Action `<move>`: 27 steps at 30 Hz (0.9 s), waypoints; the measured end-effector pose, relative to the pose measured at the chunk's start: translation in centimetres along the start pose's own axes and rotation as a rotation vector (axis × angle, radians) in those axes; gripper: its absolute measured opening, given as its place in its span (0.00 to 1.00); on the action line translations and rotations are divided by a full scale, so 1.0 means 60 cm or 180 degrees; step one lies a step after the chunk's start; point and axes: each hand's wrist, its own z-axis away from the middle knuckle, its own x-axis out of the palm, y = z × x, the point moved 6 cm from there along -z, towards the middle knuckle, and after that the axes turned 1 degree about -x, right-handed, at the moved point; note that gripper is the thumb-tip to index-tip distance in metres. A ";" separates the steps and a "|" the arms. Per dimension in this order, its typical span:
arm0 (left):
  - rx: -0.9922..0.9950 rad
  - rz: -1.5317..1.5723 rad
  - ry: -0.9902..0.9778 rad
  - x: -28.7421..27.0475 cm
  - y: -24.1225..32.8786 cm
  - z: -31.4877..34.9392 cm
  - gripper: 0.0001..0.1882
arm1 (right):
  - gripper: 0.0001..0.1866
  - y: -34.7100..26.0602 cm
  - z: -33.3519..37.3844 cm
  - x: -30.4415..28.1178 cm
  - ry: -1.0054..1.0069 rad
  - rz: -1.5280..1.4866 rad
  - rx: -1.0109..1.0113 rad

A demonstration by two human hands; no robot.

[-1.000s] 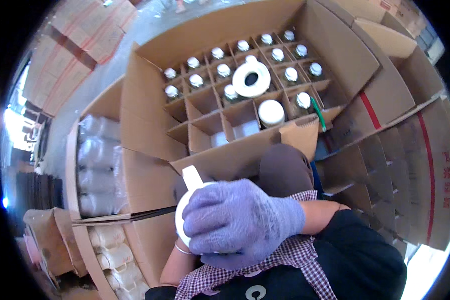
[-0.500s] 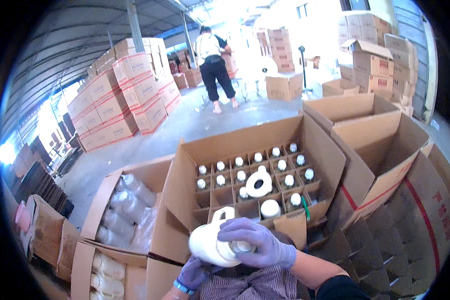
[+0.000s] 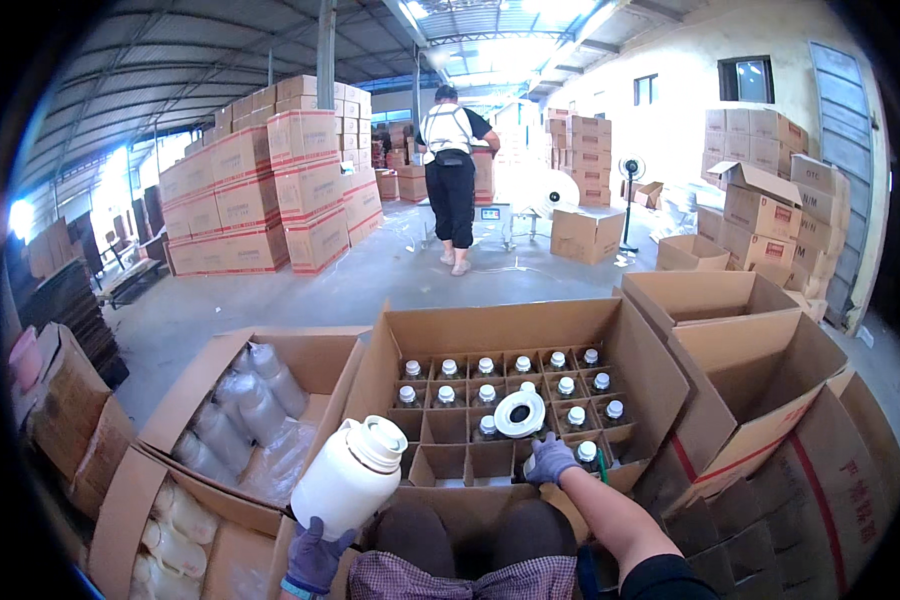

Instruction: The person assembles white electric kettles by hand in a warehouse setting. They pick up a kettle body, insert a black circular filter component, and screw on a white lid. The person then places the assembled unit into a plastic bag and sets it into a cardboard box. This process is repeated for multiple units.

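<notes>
A white plastic jug (image 3: 340, 480) with a wide screw-top neck leans to the right, left of the big carton. Under its lower side my left hand (image 3: 317, 556), gloved in purple, grips and holds it up. My right hand (image 3: 551, 461), in the same kind of glove, reaches into the front row of the divided carton (image 3: 500, 325). Its fingers curl round something mostly hidden beneath them. Just beyond it, a white ring-shaped piece (image 3: 520, 413) with a dark centre lies over the bottles. Several clear bottles (image 3: 486, 394) with white caps stand in the cells.
At left, one open carton holds plastic-wrapped clear bottles (image 3: 255, 405); a nearer one holds white jugs (image 3: 175, 535). Empty open cartons (image 3: 745, 365) stand at right. Farther off are a person (image 3: 452, 170), a standing fan (image 3: 630, 190) and stacked boxes (image 3: 225, 205).
My right hand has left the jug's top and moved into the divided carton. The jug, held by my left hand, has shifted left and turned more upright. The view has tilted up.
</notes>
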 end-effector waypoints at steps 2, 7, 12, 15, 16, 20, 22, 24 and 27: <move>0.0096 -0.0172 -0.0002 0.012 0.017 0.012 0.33 | 0.40 -0.017 0.033 -0.063 0.0576 -0.0598 -0.0243; -0.0039 -0.0858 -0.0253 0.048 0.054 0.029 0.38 | 0.38 -0.187 0.274 -0.244 0.1445 -0.2161 -0.3313; -0.0273 -0.1548 -0.0649 0.092 0.039 0.039 0.29 | 0.27 -0.210 0.390 -0.208 0.2278 -0.1419 -0.4299; 0.1361 -0.3417 -0.0943 0.198 0.058 0.074 0.21 | 0.25 -0.144 0.322 -0.145 0.1612 -0.3937 -0.1451; 0.1939 -0.3770 -0.1089 0.255 0.065 0.089 0.19 | 0.29 -0.140 0.304 -0.113 0.1026 -0.4748 -0.1084; 0.1988 -0.4246 -0.1530 0.295 0.098 0.078 0.17 | 0.34 -0.171 0.336 -0.067 -0.1312 -0.6051 -0.0079; 0.1762 -0.4232 -0.1718 0.292 0.119 0.062 0.17 | 0.33 -0.160 0.327 -0.022 -0.0863 -0.5278 -0.0523; 0.1481 -0.4426 -0.2129 0.327 0.110 0.045 0.18 | 0.31 -0.124 0.309 -0.007 0.0713 -0.3989 -0.0791; 0.1006 -0.5087 -0.3005 0.351 0.069 0.039 0.20 | 0.27 -0.111 0.271 -0.095 0.1713 -0.3263 -0.0843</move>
